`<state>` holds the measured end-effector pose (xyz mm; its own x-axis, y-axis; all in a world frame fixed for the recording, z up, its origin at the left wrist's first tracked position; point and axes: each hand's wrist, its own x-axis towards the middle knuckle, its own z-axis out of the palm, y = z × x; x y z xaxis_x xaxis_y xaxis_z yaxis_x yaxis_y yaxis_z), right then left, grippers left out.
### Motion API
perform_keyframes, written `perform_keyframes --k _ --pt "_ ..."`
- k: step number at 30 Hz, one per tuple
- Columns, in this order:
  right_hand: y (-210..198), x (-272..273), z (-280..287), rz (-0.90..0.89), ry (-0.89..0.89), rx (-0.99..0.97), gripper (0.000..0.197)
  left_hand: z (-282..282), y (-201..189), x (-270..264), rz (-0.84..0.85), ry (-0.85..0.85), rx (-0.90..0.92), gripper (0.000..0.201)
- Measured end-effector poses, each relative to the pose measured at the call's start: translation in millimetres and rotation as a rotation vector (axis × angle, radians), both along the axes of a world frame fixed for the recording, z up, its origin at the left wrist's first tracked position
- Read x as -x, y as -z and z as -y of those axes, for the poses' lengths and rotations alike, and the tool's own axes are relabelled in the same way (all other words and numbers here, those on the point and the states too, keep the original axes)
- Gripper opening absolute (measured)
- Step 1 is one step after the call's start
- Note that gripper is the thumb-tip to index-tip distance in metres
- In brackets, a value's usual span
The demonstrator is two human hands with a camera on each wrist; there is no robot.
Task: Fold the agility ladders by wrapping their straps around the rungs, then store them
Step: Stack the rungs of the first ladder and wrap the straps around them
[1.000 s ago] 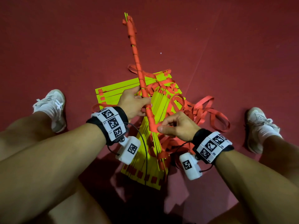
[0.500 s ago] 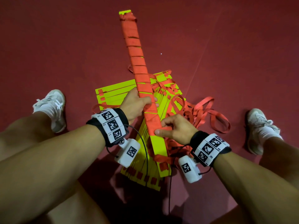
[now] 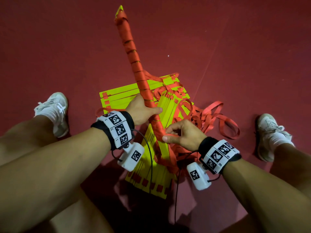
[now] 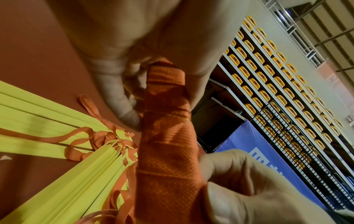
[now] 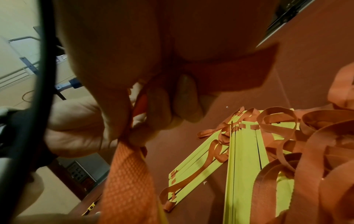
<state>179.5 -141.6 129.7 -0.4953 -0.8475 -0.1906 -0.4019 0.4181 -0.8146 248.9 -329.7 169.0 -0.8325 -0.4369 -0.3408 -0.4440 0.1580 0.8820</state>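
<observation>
The person is wearing a black wristband on the left wrist and another on the right, each carrying white blocks printed with black square codes. A white camera unit is hanging under the left band, a second under the right, thin black cables trailing. White sneakers and white socks are covering both feet; legs are showing bare.

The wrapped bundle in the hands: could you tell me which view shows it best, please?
The head view: it shows the whole wrapped bundle, from its yellow tip down to the left hand and right hand. The left wrist view shows only a close, shaded stretch of wrapping; the right wrist view shows just a blurred strip below the fingers.
</observation>
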Motion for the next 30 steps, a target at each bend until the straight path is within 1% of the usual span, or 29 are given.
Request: perform_keyframes --k 2,5,8,10,13,14,16,17,18,19,20,21,22,24,25,28,30 --pt "-3 1 0 0.008 0.022 -0.020 0.007 4 6 2 -0.022 -0.027 0.030 0.058" --pt "-5 2 0 -0.005 0.031 -0.029 0.009 8 10 3 -0.066 -0.047 0.016 0.056" --pt "-6 2 1 0.009 0.048 -0.019 0.007 5 2 2 -0.099 -0.083 0.008 0.042" --pt "-4 4 1 0.027 0.084 -0.015 0.009 6 7 5 -0.117 -0.088 -0.013 0.032" --pt "0 5 1 0.020 0.099 -0.002 0.014 7 10 8 -0.141 -0.097 -0.034 0.024" --pt "2 6 1 0.013 0.114 0.000 0.018 8 11 9 -0.149 -0.115 -0.041 0.025" --pt "2 8 1 0.003 0.147 -0.020 0.036 10 11 10 -0.165 -0.134 -0.070 0.029" --pt "1 7 2 0.006 0.137 -0.027 0.042 10 10 11 -0.178 -0.134 -0.085 0.030" --pt "1 7 2 0.017 0.110 -0.029 0.041 9 9 11 -0.194 -0.131 -0.108 0.031" --pt "1 7 3 0.027 0.074 -0.027 0.031 8 7 11 -0.205 -0.131 -0.135 0.033" --pt "-1 5 4 0.025 0.050 -0.029 0.017 7 5 11 -0.213 -0.131 -0.167 0.035" --pt "-2 4 4 0.021 0.050 -0.035 0.014 6 5 11 -0.222 -0.126 -0.196 0.037" --pt "-2 3 5 0.009 0.068 -0.033 0.022 5 5 12 -0.237 -0.125 -0.227 0.038" --pt "-1 3 6 -0.061 0.116 -0.013 0.030 5 7 14 -0.255 -0.140 -0.255 0.040" --pt "-2 3 6 -0.114 0.130 -0.004 0.033 5 9 15 -0.231 -0.149 -0.219 0.046" --pt "-5 1 8 -0.239 0.143 0.006 0.041 7 15 13 -0.080 -0.154 -0.064 0.085" --pt "-5 -2 9 -0.294 0.124 0.028 0.044 7 16 13 -0.035 -0.157 -0.025 0.102"
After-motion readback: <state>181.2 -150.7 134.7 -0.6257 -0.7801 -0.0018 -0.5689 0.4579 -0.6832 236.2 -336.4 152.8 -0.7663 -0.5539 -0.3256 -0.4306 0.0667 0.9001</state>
